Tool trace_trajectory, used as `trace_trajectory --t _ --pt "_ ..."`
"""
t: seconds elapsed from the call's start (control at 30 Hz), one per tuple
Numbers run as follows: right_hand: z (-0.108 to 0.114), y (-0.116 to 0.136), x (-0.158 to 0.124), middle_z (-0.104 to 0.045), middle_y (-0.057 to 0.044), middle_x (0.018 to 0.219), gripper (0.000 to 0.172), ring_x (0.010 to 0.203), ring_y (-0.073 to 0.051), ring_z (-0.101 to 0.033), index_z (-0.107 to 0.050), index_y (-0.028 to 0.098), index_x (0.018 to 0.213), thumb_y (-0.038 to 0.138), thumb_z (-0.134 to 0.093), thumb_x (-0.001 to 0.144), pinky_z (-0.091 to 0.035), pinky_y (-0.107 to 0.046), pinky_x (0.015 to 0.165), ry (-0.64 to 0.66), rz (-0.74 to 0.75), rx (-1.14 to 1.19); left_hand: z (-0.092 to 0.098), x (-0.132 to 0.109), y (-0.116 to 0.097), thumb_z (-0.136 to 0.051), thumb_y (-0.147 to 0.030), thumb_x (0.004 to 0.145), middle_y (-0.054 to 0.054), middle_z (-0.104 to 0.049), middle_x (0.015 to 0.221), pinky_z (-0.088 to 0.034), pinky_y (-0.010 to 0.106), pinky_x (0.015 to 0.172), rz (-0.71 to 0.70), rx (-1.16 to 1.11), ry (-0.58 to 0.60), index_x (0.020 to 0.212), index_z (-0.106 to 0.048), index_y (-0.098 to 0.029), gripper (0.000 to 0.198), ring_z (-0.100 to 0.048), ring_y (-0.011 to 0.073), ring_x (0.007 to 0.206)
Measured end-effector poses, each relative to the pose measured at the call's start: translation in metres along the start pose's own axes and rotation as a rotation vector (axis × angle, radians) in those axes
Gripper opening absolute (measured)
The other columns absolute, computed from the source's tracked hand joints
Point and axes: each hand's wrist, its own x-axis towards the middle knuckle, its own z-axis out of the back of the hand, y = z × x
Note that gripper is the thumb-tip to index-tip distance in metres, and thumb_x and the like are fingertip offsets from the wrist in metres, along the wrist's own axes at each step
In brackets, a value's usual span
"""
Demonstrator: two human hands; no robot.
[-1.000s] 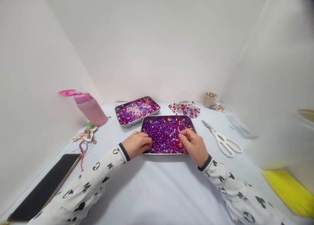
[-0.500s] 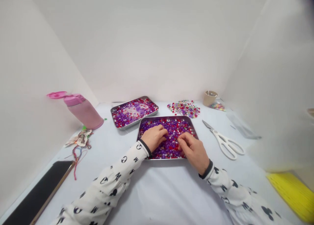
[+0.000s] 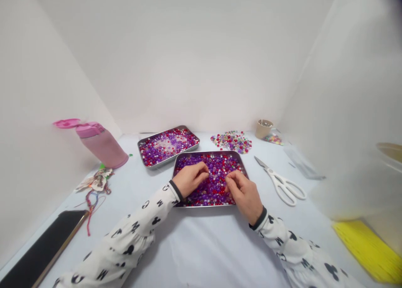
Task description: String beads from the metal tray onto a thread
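A metal tray point(image 3: 241, 164) full of purple, red and white beads lies in front of me. Both hands rest in it. My left hand point(image 3: 189, 180) is curled over the beads at the tray's left side, fingertips pinched down among them. My right hand point(image 3: 243, 191) is at the tray's near right, fingers bent and pinched together over the beads. What either pinch holds is too small to make out. Both sleeves are white with black prints.
A second bead tray point(image 3: 142, 143) sits behind on the left, a loose bead pile point(image 3: 231, 141) and a beige cup point(image 3: 263, 128) behind right. White scissors point(image 3: 282, 183) lie right; a pink bottle point(image 3: 99, 143), threads point(image 3: 94, 187) and a phone point(image 3: 47, 248) left; a yellow object point(image 3: 367, 248) right.
My left hand has moved from the tray's near left edge forward into the beads. My right hand has stayed in place. The view has shifted slightly.
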Motion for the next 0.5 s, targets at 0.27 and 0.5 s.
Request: trace_trajectory --t 0.27,0.5 --pt "-0.002 -0.001 0.001 -0.053 0.004 0.057 0.017 0.048 -0.01 -0.048 -0.048 0.021 0.073 0.028 -0.042 0.087 -0.036 -0.02 0.05 0.011 0.019 -0.029 -0.005 -0.006 -0.017 -0.04 -0.022 0.085 -0.002 -0.058 0.075 -0.037 0.02 0.064 -0.07 -0.083 0.242 0.083 -0.054 -0.018 0.015 -0.05 0.0112 0.067" --pt "-0.003 -0.003 0.001 -0.053 0.005 0.057 0.016 0.049 -0.01 -0.049 -0.048 0.022 0.075 0.028 -0.041 0.088 -0.036 -0.021 0.051 0.003 0.024 -0.02 -0.001 0.03 -0.002 -0.044 -0.025 0.082 0.0 -0.058 0.072 -0.038 0.022 0.064 -0.05 -0.034 0.098 0.078 -0.056 -0.017 0.015 -0.051 0.0127 0.066"
